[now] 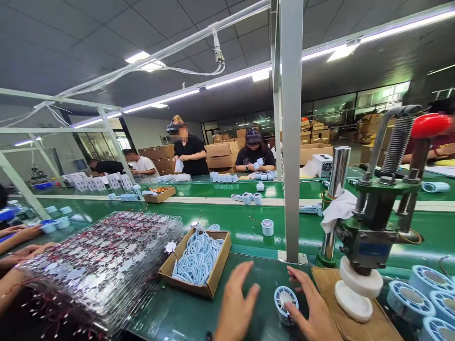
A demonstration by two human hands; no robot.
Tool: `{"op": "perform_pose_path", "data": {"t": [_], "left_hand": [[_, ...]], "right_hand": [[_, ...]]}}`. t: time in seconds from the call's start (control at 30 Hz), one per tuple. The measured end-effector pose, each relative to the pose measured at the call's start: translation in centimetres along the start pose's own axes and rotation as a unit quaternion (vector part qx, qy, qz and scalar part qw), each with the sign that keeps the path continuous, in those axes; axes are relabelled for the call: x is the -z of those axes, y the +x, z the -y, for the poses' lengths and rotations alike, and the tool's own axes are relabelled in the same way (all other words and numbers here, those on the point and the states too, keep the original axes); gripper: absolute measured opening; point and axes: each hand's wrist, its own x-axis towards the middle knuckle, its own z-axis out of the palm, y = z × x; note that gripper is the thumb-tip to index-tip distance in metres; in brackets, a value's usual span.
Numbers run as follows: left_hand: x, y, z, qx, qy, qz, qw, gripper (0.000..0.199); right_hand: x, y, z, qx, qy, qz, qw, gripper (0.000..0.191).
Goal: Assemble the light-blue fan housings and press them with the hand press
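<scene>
Legible writing: none on any item in view.

Left hand (236, 303): open, fingers spread, flat above the green desk (185, 312); holds nothing; grip apart.

Right hand (313, 310): fingers curled around one side of a round housing (285, 303); thumb against its rim; grip closing on it, not lifting.

Round housing: pale blue plastic ring, slotted edge, shiny metal disc at centre; lies flat on the desk between the two hands, just left of a wooden board (351, 312).

Hand press (377, 227): dark green cast body, chrome column, coil spring, red knob on the lever; two white discs stacked at its foot on the board; a white cloth draped by the column.

Cardboard tray (197, 260): shallow, brown, holds pale blue rings, loosely heaped; left of the left hand.

Stacked clear sheets (103, 265): glossy, studded with small silver parts and red wire.

More blue housings (415, 296): clustered at right edge.

Co-workers' hands at left; people beyond the green conveyor.
</scene>
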Motion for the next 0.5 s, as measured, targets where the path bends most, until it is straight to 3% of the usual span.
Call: {"op": "perform_pose_path", "data": {"t": [0.07,0.13,0.23,0.37,0.5], "left_hand": [[4.7,2.8,2.2,0.019,0.080,-0.047,0.995,0.039],[8.9,6.2,5.0,0.065,0.146,-0.050,0.986,0.033],[12.5,10.4,8.7,0.113,0.235,-0.016,0.965,0.027],[12.9,12.1,11.1,0.132,0.321,0.019,0.938,0.029],[12.0,11.4,11.2,0.132,0.371,-0.002,0.919,0.029]], "right_hand": [[-0.7,-0.7,-0.8,-0.008,-0.060,0.058,0.997,0.078],[-1.2,-0.9,-0.7,-0.045,-0.087,0.107,0.989,0.088],[-1.6,-0.6,-0.4,-0.076,-0.083,0.126,0.986,0.089],[-1.6,-0.7,-1.6,-0.071,-0.060,0.103,0.990,0.089],[-1.4,-1.6,-3.2,-0.089,-0.048,0.067,0.993,0.087]]}}
